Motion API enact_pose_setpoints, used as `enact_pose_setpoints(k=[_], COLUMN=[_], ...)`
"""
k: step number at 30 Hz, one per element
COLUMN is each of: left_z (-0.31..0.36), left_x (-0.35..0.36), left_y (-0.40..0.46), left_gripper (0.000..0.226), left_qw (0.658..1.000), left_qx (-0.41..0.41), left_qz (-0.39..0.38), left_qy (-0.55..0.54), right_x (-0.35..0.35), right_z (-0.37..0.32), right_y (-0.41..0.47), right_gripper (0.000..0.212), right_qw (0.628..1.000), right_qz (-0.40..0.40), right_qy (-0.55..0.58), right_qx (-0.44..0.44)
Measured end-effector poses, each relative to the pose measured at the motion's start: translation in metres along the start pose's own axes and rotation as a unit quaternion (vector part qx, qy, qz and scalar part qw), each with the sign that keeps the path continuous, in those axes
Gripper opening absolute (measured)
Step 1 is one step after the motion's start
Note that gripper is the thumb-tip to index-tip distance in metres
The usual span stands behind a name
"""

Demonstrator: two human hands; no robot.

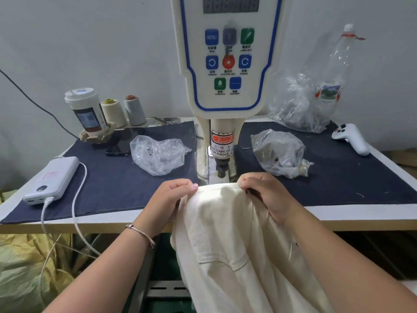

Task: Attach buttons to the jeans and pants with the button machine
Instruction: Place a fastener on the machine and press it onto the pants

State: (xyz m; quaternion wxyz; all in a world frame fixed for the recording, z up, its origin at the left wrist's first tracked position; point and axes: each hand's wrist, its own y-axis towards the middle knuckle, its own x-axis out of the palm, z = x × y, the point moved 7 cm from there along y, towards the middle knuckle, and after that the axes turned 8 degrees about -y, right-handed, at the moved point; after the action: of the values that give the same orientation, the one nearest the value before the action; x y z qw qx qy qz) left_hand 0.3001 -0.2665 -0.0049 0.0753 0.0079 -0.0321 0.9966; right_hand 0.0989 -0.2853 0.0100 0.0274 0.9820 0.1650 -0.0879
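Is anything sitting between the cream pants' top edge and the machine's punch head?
Nothing visible. Both hands, left and right, pinch the cream pants just in front of the punch head; the plastic bags lie off to either side.

Both forearms reach forward side by side. The left hand [168, 195] curls its fingers, thumb on top, pinching cloth; the right hand [266, 193] does likewise, its fingertips apparently tucked under. A bangle circles the left wrist.

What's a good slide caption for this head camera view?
Both hands, left and right, hold cream pants up to the button machine.
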Motion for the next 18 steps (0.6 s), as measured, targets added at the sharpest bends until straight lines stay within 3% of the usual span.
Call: enact_pose_setpoints(k=[9, 14, 18], left_z=[-0.006, -0.004, -0.004], left_x=[0.003, 0.005, 0.006], left_y=[0.001, 0.001, 0.002], left_gripper=[0.03, 0.031, 0.036], left_qw=[1.0, 1.0, 1.0], left_qx=[-0.002, 0.009, 0.019], left_qz=[-0.008, 0.0, 0.001], left_qy=[-0.011, -0.027, -0.02], right_x=[0.004, 0.001, 0.0], right_z=[0.018, 0.018, 0.021], right_y=[-0.001, 0.002, 0.005], right_gripper=[0.019, 0.042, 0.041], right_qw=[0.992, 0.991, 0.99], right_qz=[-0.007, 0.006, 0.028], right_qy=[0.124, 0.133, 0.135], right_qx=[0.034, 0.029, 0.041])
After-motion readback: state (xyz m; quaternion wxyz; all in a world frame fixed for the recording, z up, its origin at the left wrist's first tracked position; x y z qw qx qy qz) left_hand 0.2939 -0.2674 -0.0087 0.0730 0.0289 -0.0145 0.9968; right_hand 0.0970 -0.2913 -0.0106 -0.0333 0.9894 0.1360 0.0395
